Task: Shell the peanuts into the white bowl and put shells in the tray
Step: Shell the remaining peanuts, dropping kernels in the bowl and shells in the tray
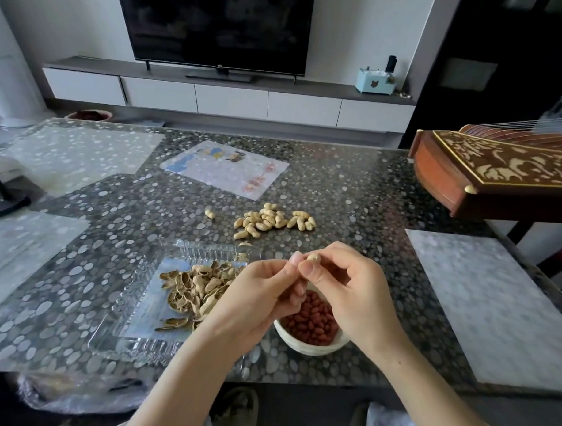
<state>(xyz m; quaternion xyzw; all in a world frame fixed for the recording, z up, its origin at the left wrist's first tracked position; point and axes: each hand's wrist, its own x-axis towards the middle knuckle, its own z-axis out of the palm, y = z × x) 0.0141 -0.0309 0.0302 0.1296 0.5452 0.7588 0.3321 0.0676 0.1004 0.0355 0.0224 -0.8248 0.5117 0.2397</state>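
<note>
Wrists raised, the left hand (263, 293) and right hand (349, 287) curl inward, pinching one pale, rough-shelled peanut (313, 258) between their fingertips (308, 270) above the round white bowl (310, 348), which holds glossy red kernels (312, 321). Brittle tan shells (196, 287) heap in the ridged clear tray (139, 308) just left. Unshelled peanuts (273, 220) lie farther back on the pebble-patterned table (352, 194).

Both hands' fingers (310, 270) pinching peanut (314, 258)
</note>
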